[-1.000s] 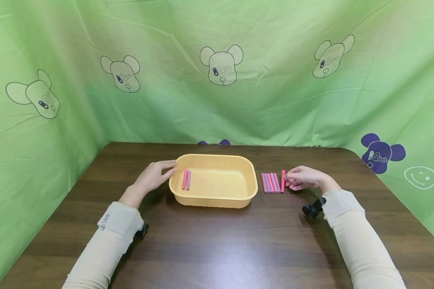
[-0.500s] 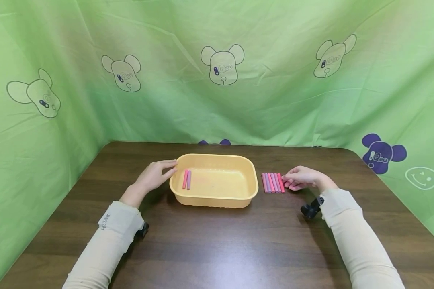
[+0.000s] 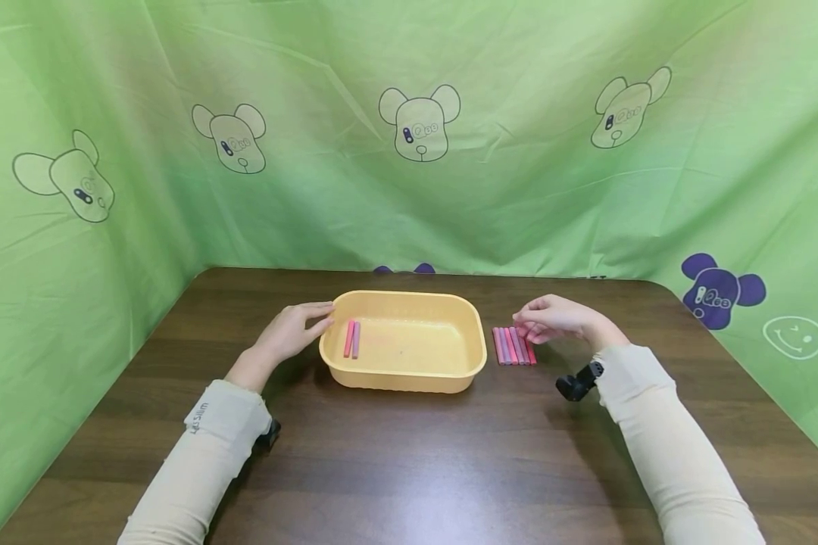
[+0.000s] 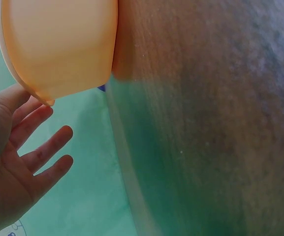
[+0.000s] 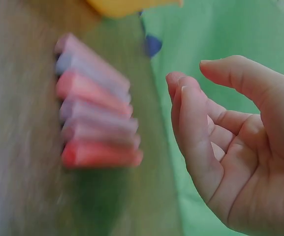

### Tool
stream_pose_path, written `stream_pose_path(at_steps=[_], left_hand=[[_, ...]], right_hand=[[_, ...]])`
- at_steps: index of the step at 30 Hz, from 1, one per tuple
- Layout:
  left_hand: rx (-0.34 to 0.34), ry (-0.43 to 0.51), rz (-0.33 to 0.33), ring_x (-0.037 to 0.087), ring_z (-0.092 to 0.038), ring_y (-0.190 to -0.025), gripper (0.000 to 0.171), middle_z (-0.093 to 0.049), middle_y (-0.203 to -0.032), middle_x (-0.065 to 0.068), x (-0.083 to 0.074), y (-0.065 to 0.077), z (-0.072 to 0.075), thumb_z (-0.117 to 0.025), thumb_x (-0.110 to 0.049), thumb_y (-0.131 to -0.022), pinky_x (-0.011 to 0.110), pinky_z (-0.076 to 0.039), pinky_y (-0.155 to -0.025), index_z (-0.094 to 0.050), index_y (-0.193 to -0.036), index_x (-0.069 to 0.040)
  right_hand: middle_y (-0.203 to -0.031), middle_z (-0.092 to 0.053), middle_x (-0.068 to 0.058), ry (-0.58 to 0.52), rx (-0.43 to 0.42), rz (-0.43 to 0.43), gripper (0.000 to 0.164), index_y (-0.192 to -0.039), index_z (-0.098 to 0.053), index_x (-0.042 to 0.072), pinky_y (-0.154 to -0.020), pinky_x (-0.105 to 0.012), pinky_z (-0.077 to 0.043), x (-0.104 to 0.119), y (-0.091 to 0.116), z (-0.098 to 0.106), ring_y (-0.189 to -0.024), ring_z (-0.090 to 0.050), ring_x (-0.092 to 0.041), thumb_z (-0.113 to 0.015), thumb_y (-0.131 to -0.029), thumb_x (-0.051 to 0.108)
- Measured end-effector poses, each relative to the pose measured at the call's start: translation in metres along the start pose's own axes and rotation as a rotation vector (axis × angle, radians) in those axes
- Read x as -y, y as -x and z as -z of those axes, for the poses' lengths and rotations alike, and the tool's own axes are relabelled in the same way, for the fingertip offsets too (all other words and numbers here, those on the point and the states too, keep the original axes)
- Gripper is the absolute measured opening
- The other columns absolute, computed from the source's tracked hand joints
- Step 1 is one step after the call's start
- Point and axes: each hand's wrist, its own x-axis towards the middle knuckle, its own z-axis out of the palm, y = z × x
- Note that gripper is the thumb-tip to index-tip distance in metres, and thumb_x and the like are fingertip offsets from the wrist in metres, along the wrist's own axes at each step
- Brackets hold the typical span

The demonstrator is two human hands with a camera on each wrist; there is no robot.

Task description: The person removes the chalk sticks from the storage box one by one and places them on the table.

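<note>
A shallow yellow plastic basin (image 3: 409, 375) stands on the table, with one pink and one purple chalk stick (image 3: 356, 341) lying side by side inside at its left. My left hand (image 3: 286, 333) touches the basin's left rim, its thumb and nearest fingers at the edge and the other fingers spread out straight in the left wrist view. Right of the basin lies a tight row of several pink and purple chalk sticks (image 5: 100, 108). My right hand (image 3: 557, 318) is above the row's right end, partly covering it. Its thumb and fingertips stand apart with nothing between them.
The brown wooden table (image 3: 409, 454) ends at the back against a green curtain (image 3: 313, 204) printed with bear heads. A small black camera (image 3: 579, 382) hangs at the right wrist.
My right hand pushed the last pink chalk stick left against the row, then let go and moved up and left over the row. The left hand and basin stayed put.
</note>
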Motion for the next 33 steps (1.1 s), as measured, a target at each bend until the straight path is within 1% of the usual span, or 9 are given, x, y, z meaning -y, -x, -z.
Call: stream_pose_path(at_steps=[6,11,14,18,21,24,29,33], left_hand=[[-0.009,0.007,-0.007,0.032,-0.051,-0.125,0.038,-0.058,-0.130,0.015,-0.001,0.002,0.001,-0.058,-0.020,-0.092,0.047,-0.039,-0.106,-0.058,-0.126,-0.002],[-0.013,0.007,-0.007,0.032,-0.051,-0.125,0.038,-0.058,-0.130,0.015,-0.001,0.002,0.001,-0.059,-0.020,-0.092,0.047,-0.039,-0.106,-0.059,-0.125,-0.001],[-0.013,0.012,-0.007,0.031,-0.051,-0.125,0.038,-0.058,-0.130,0.015,-0.001,0.002,0.001,-0.059,-0.020,-0.092,0.046,-0.039,-0.106,-0.059,-0.125,-0.001],[-0.015,0.016,-0.009,0.031,-0.051,-0.125,0.038,-0.058,-0.130,0.015,-0.001,0.002,0.002,-0.059,-0.020,-0.092,0.046,-0.039,-0.106,-0.059,-0.125,-0.001],[-0.014,0.015,-0.008,0.031,-0.051,-0.125,0.038,-0.058,-0.130,0.015,-0.001,0.002,0.002,-0.059,-0.020,-0.092,0.046,-0.039,-0.106,-0.059,-0.125,-0.001],[-0.012,0.012,-0.008,0.032,-0.051,-0.125,0.038,-0.058,-0.130,0.015,-0.002,0.002,0.002,-0.059,-0.020,-0.092,0.047,-0.039,-0.106,-0.058,-0.126,-0.001],[-0.010,0.011,-0.009,0.031,-0.051,-0.125,0.039,-0.058,-0.131,0.015,-0.002,0.001,0.001,-0.058,-0.020,-0.092,0.046,-0.039,-0.106,-0.058,-0.126,-0.001],[-0.009,0.012,-0.007,0.031,-0.051,-0.125,0.039,-0.057,-0.131,0.014,-0.002,0.000,0.001,-0.058,-0.020,-0.092,0.047,-0.039,-0.106,-0.058,-0.126,-0.002]], right_hand=[[-0.083,-0.064,-0.002,0.046,0.023,0.063,0.045,-0.117,-0.048,-0.015,-0.068,-0.022,-0.056,0.030,-0.008,-0.010,-0.069,-0.061,-0.007,-0.055,-0.093,0.021],[-0.089,-0.065,-0.008,0.093,0.032,0.090,0.043,-0.116,-0.052,-0.012,-0.074,-0.029,-0.058,0.054,-0.016,-0.021,-0.074,-0.062,-0.011,-0.057,-0.092,0.024],[-0.089,-0.064,-0.007,0.108,0.047,0.103,0.040,-0.114,-0.055,-0.009,-0.074,-0.029,-0.057,0.067,-0.021,-0.029,-0.074,-0.061,-0.011,-0.057,-0.092,0.024],[-0.085,-0.062,-0.003,0.120,0.071,0.130,0.031,-0.108,-0.058,-0.005,-0.070,-0.024,-0.056,0.083,-0.027,-0.039,-0.071,-0.059,-0.009,-0.056,-0.092,0.022],[-0.083,-0.062,-0.001,0.132,0.084,0.135,0.025,-0.101,-0.060,0.000,-0.069,-0.023,-0.054,0.093,-0.033,-0.046,-0.069,-0.058,-0.008,-0.056,-0.092,0.023],[-0.082,-0.062,0.000,0.139,0.100,0.136,0.024,-0.099,-0.060,0.001,-0.069,-0.024,-0.054,0.101,-0.040,-0.052,-0.069,-0.057,-0.008,-0.056,-0.092,0.024],[-0.085,-0.063,-0.002,0.151,0.115,0.138,0.025,-0.101,-0.060,0.001,-0.069,-0.023,-0.055,0.110,-0.051,-0.061,-0.070,-0.058,-0.008,-0.055,-0.092,0.023],[-0.086,-0.063,-0.004,0.145,0.132,0.134,0.028,-0.105,-0.059,-0.003,-0.069,-0.022,-0.055,0.115,-0.061,-0.069,-0.069,-0.058,-0.007,-0.054,-0.092,0.021]])
